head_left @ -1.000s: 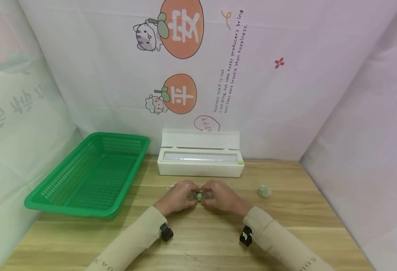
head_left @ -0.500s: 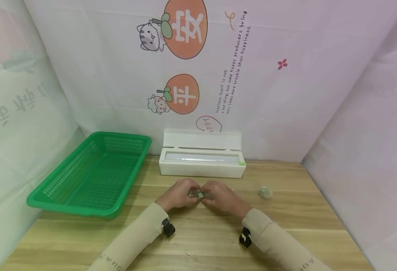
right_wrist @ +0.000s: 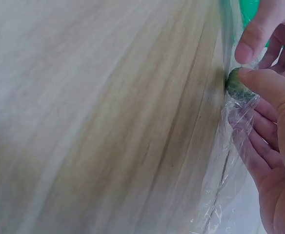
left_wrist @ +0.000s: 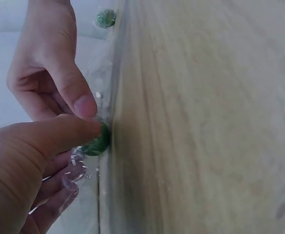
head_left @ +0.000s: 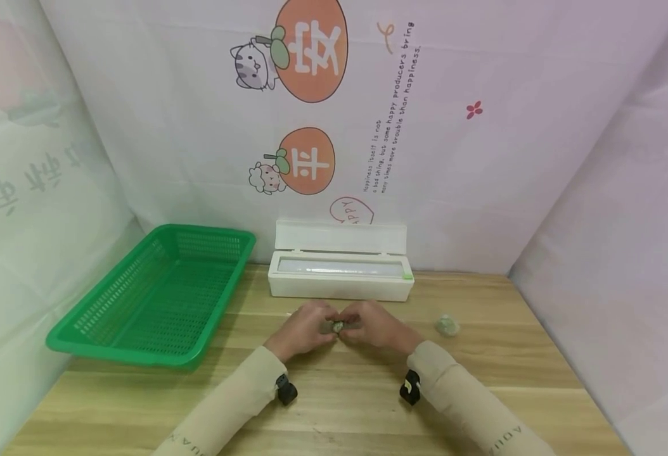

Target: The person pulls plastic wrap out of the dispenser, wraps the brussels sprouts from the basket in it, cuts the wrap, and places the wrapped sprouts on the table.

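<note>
Both hands meet over the table in front of the white box, around a small round green thing (head_left: 338,327) in clear cling film. Its kind cannot be told. My left hand (head_left: 307,329) pinches the film on the left side, and in the left wrist view its thumb (left_wrist: 69,131) lies against the green ball (left_wrist: 96,144). From the right, my right hand (head_left: 372,327) pinches the film too. In the right wrist view crinkled film (right_wrist: 240,114) trails across the curled right fingers, below the green ball (right_wrist: 237,85).
A second film-wrapped green ball (head_left: 447,325) lies to the right on the wooden table (head_left: 334,405). Behind the hands stands a white cling film dispenser (head_left: 340,288), lid raised. A green plastic basket (head_left: 123,356) is at the left. Printed white cloth (head_left: 425,240) encloses the back and sides.
Both hands stay together at the same spot, with small finger movements at the film. The green ball turns slightly between them. The head view shifts a little.
</note>
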Available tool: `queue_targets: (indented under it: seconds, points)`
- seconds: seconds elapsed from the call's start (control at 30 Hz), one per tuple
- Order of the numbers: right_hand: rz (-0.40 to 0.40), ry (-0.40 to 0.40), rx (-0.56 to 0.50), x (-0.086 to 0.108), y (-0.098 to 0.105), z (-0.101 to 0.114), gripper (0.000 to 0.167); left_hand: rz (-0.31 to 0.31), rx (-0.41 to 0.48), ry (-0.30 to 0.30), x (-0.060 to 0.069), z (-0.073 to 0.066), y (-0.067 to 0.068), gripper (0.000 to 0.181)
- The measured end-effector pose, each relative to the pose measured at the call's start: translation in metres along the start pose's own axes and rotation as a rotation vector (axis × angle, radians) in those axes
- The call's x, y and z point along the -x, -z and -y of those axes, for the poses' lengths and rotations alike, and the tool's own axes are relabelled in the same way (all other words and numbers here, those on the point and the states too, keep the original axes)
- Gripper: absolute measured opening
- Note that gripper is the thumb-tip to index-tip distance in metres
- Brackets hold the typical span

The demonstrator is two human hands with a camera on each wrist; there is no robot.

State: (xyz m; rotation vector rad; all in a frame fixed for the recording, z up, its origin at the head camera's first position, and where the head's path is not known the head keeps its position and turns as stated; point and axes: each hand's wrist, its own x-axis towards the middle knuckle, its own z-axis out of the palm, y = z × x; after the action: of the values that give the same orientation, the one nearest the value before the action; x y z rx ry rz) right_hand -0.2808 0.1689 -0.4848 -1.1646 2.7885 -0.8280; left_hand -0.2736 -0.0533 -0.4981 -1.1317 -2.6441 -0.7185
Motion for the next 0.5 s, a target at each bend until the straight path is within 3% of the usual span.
queue_targets:
  seconds: [0.27, 0.5]
  points:
    - [-0.073, 0.003, 0.079, 0.005, 0.004, 0.002, 0.037, 0.038, 0.120, 0.045, -0.008, 0.010, -0.003, 0.019]
    - [-0.098, 0.118, 0.179, 0.004, 0.000, 0.004, 0.032, 0.067, 0.206, 0.094, -0.015, 0.019, -0.004, 0.016]
